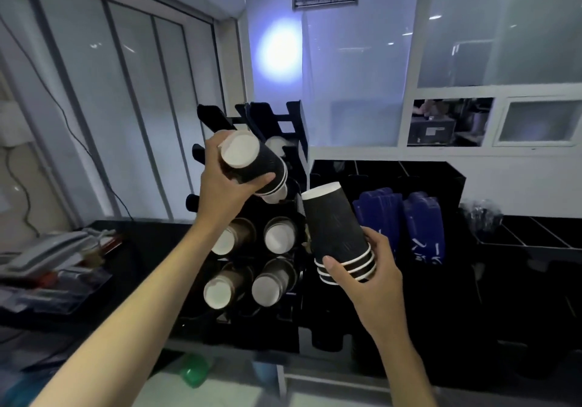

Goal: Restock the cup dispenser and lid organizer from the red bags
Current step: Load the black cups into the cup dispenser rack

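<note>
On the left, the left hand (222, 183) curls its fingers and thumb round a short nested stack of black cups (252, 167), bases toward the camera, mouths aimed into an upper slot of the black cup dispenser (296, 129). Below it, four slots of the dispenser already show white cup bases (278, 235). To the right, the right hand (365, 268) grips a second stack of cups (335, 227) by the rolled rims at its lower end, base up and tilted, just beside the dispenser. Further right, the lid organizer (441, 170) stands on the tabletop (151, 233) holding blue sleeves (422, 227); no red bags are in view.

Paper cups like these are probably very light and slightly springy; a hard squeeze mid-wall would likely dent them. The ribbed wall gives grip. Holding near the rims or base, where the stack is stiffest, seems best, and feeding them in straight should keep them from jamming or separating.
</note>
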